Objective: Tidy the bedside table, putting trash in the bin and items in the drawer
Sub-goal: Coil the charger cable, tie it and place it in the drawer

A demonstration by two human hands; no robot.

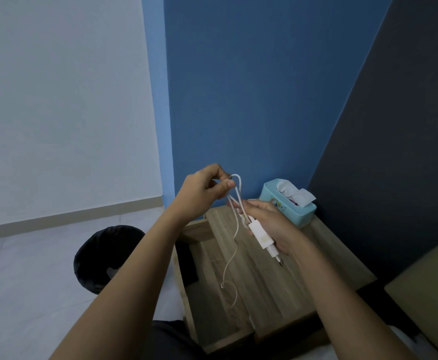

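Your left hand (pixel 202 189) pinches the top of a loop of white cable (pixel 234 229) between thumb and fingers, raised above the bedside table (pixel 277 276). Your right hand (pixel 270 224) grips the white charger plug (pixel 264 240), its prongs pointing down and to the right, with the cable strands gathered under the fingers. The loose cable end hangs down in front of the wooden tabletop. A teal tissue box (pixel 288 203) stands at the table's far corner. The dark bin (pixel 103 258) sits on the floor left of the table.
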